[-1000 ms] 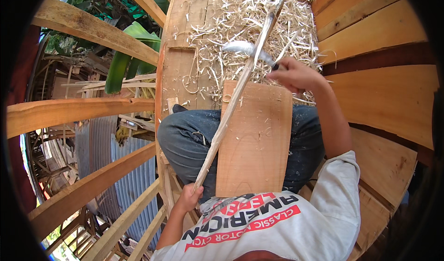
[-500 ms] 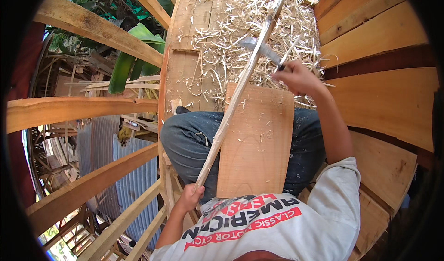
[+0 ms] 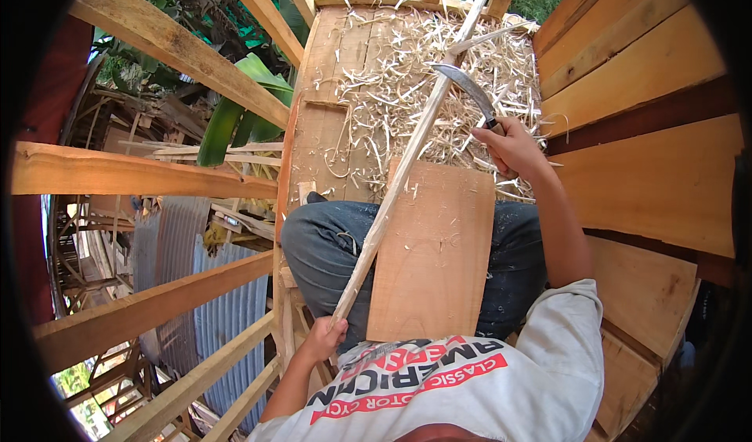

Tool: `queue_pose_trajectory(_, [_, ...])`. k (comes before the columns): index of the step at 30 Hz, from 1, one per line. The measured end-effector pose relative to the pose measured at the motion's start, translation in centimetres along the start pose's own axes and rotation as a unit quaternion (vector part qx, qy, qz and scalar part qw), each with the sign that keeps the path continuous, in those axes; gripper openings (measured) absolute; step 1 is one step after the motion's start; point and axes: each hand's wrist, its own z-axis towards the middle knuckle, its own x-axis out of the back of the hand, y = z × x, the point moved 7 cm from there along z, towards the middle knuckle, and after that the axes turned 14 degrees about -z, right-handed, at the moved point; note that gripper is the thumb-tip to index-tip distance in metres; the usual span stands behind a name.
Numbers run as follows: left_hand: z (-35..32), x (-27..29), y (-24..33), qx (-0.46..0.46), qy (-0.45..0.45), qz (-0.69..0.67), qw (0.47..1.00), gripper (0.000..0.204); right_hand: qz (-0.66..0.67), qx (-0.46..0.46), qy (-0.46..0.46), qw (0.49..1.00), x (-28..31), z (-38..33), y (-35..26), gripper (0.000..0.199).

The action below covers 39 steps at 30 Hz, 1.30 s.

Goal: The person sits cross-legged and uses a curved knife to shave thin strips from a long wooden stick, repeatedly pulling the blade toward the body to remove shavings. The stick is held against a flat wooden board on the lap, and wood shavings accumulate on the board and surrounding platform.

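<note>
A long pale wooden pole (image 3: 399, 172) slants from my lower left up to the far railing. Its near end is in my left hand (image 3: 323, 338), fingers closed round it beside my left thigh. My right hand (image 3: 513, 146) grips the handle of a curved knife (image 3: 468, 89), like a small sickle, and its blade tip points left against or just over the pole's far half. A short branch or split sliver (image 3: 493, 36) sticks out from the pole beyond the blade. Across my lap lies a flat wooden board (image 3: 435, 246), with the pole passing over its left edge.
Curled wood shavings (image 3: 399, 74) cover much of the plank floor (image 3: 317, 140) ahead. Wooden rails (image 3: 141, 172) stand on the left, with corrugated metal sheets (image 3: 227, 301) beyond them. A plank wall (image 3: 642, 168) closes the right side.
The knife has turned, so its curved blade shows more fully, and my right hand has shifted slightly. A piece now juts from the pole's far part. My left hand keeps its grip.
</note>
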Motion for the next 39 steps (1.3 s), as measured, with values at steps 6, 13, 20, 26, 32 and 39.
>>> queue_pose_trajectory(6, [0.0,0.0,0.4,-0.038,0.009,0.064,0.997,0.046,-0.033,-0.033,-0.092,0.995,-2.6,-1.8,1.5,0.031])
queue_pose_trajectory(13, [0.1,-0.5,1.1,-0.081,0.009,0.115,0.990,0.049,0.142,0.018,0.201,0.969,7.9,3.9,3.1,0.036])
queue_pose_trajectory(20, [0.0,0.0,0.5,-0.066,0.037,0.113,0.991,0.048,-0.140,0.006,-0.164,0.976,-0.8,0.4,-1.1,0.033])
queue_pose_trajectory(26, [-0.5,-0.9,2.5,-0.115,0.048,0.162,0.979,0.045,0.070,-0.014,0.081,0.994,1.6,1.5,1.9,0.024])
queue_pose_trajectory(32, [-0.9,-1.5,3.2,-0.143,0.082,0.195,0.967,0.041,0.018,0.045,0.103,0.993,-3.1,-1.3,1.9,0.023])
queue_pose_trajectory(39, [-1.7,-2.9,3.8,-0.168,0.172,0.265,0.934,0.036,-0.081,0.113,0.187,0.973,-4.8,-4.5,3.8,0.025])
